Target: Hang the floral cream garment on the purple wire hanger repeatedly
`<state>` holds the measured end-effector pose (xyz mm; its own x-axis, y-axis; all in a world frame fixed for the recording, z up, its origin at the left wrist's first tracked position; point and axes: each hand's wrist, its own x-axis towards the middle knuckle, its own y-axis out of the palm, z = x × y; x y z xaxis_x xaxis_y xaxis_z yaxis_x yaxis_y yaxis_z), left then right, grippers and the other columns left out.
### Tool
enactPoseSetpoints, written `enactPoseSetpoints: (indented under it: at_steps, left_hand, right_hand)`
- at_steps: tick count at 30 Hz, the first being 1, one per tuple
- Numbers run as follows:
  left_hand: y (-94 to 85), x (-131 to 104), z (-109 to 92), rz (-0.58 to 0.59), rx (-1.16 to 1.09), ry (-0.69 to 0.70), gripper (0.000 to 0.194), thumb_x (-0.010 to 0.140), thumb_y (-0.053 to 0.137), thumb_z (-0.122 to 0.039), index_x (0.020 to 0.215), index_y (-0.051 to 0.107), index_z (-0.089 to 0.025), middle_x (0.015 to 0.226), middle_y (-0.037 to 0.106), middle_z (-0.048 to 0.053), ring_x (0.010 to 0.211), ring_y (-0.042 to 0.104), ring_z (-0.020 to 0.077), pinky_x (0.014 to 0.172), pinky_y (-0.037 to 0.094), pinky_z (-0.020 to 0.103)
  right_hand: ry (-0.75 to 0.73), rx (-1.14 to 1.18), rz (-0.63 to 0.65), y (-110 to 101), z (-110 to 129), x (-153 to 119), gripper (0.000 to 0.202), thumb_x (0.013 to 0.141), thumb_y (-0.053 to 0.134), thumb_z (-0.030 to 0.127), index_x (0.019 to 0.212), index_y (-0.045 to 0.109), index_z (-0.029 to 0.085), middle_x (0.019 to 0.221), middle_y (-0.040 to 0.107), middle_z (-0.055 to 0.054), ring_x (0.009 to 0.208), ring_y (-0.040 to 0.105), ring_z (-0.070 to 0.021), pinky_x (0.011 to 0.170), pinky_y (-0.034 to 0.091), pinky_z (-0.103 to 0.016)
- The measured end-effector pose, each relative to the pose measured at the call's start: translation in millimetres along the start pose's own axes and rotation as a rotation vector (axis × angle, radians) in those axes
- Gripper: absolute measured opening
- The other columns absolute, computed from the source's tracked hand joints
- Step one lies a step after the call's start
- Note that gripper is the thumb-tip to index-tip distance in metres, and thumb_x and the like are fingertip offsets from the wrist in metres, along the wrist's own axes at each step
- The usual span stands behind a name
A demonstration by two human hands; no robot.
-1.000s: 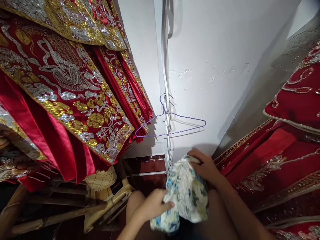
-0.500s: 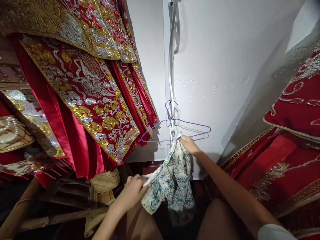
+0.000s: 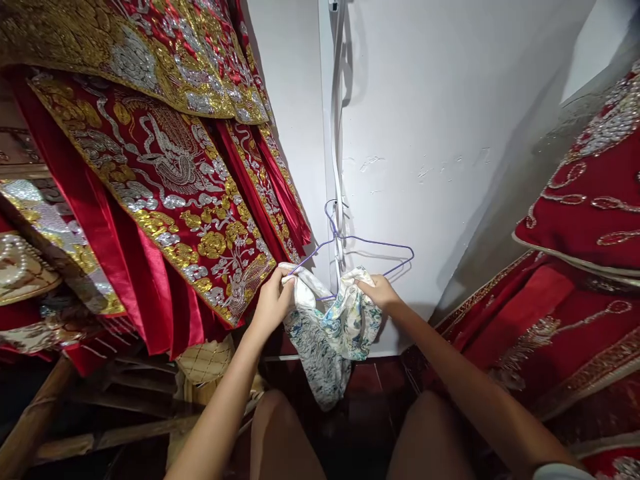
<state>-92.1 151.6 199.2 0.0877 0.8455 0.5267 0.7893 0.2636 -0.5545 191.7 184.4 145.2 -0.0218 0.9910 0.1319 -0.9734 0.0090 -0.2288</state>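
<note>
A left hand pinches the white edge of a floral cloth at the left end of a purple wire hanger, having risen from its place low by the knee half a second earlier. The right hand grips the gathered cloth below the hanger's right arm, near where it was before. The cloth, slung slantwise between the hands in the earlier frame, now hangs bunched beneath the hanger, its white edge spread at left; how far the wire enters it cannot be told. The hanger remains hooked at the white rail, beside an embroidered red costume.
</note>
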Motion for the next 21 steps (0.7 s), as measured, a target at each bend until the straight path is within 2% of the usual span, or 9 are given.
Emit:
enactPoseSetpoints:
  at_steps: [4,7,10,12,14,16,17,18,21]
  left_hand:
    - [12.8,25,-14,0.009,0.018,0.076,0.036,0.084,0.047,-0.013,0.116,0.062,-0.019,0.113,0.071,0.008,0.104,0.065,0.0229,0.093,0.046,0.034]
    - [17.8,36,-13,0.007,0.012,0.053,0.026,0.089,0.046,-0.019,0.106,0.066,-0.018,0.098,0.073,0.006,0.092,0.065,0.0218,0.087,0.047,0.032]
    - [17.9,40,-10,-0.035,0.037,0.053,0.026,0.095,0.041,-0.028,0.096,0.066,-0.019,0.091,0.07,0.005,0.085,0.063,0.0205,0.082,0.045,0.03]
    - [16.1,41,-10,-0.033,0.093,0.077,0.027,0.096,0.039,-0.028,0.091,0.064,-0.019,0.088,0.066,0.005,0.084,0.061,0.0208,0.079,0.044,0.03]
    - [13.6,43,-11,-0.02,0.164,0.098,0.027,0.095,0.038,-0.026,0.085,0.062,-0.019,0.085,0.062,0.005,0.083,0.059,0.0218,0.078,0.043,0.031]
    - [10.3,45,-13,-0.03,0.215,0.113,0.027,0.095,0.038,-0.025,0.084,0.061,-0.019,0.088,0.058,0.007,0.086,0.058,0.0231,0.08,0.043,0.033]
    - [8.3,47,-12,-0.053,0.224,0.12,0.026,0.096,0.038,-0.027,0.086,0.062,-0.019,0.093,0.058,0.008,0.091,0.058,0.024,0.083,0.044,0.034]
    - [6.1,49,-11,-0.085,0.218,0.124,0.026,0.096,0.039,-0.03,0.092,0.062,-0.018,0.099,0.058,0.01,0.098,0.058,0.0249,0.087,0.043,0.035]
    - [0.9,54,-2,-0.168,0.103,0.052,0.032,0.096,0.044,-0.038,0.112,0.061,-0.017,0.111,0.06,0.011,0.105,0.058,0.025,0.092,0.043,0.035]
  right_hand:
    - [-0.049,0.03,0.051,8,3,-12,0.028,0.078,0.065,0.042,0.075,0.07,0.014,0.071,0.067,-0.004,0.068,0.059,-0.0204,0.062,0.044,-0.028]
    - [-0.168,0.01,0.016,3,7,-23,0.029,0.077,0.062,0.031,0.1,0.072,0.017,0.079,0.07,-0.003,0.072,0.06,-0.0197,0.065,0.046,-0.028]
    - [-0.215,0.014,-0.207,-18,5,-25,0.066,0.073,0.061,0.024,0.139,0.052,0.022,0.081,0.07,0.0,0.066,0.06,-0.0185,0.062,0.048,-0.027]
    - [-0.243,0.003,-0.389,-41,1,-18,0.082,0.072,0.066,0.026,0.149,0.04,0.021,0.088,0.072,-0.003,0.075,0.065,-0.0211,0.068,0.051,-0.029]
    - [-0.276,-0.086,-0.47,-69,1,-8,0.071,0.071,0.07,0.033,0.138,0.054,0.018,0.095,0.072,-0.007,0.088,0.067,-0.0252,0.077,0.051,-0.032]
    - [-0.262,-0.202,-0.414,-95,7,1,0.039,0.074,0.07,0.041,0.103,0.073,0.015,0.085,0.072,-0.006,0.085,0.066,-0.0275,0.075,0.05,-0.033]
    - [-0.227,-0.228,-0.358,-106,11,3,0.032,0.076,0.069,0.046,0.084,0.074,0.015,0.075,0.07,-0.004,0.078,0.065,-0.0269,0.069,0.049,-0.033]
    - [-0.18,-0.216,-0.289,-114,15,4,0.034,0.076,0.069,0.05,0.071,0.071,0.016,0.066,0.066,-0.003,0.07,0.064,-0.0253,0.063,0.048,-0.031]
    - [-0.069,0.029,-0.119,-120,25,-1,0.038,0.071,0.078,0.053,0.065,0.069,0.016,0.059,0.065,-0.001,0.058,0.061,-0.0209,0.053,0.045,-0.029]
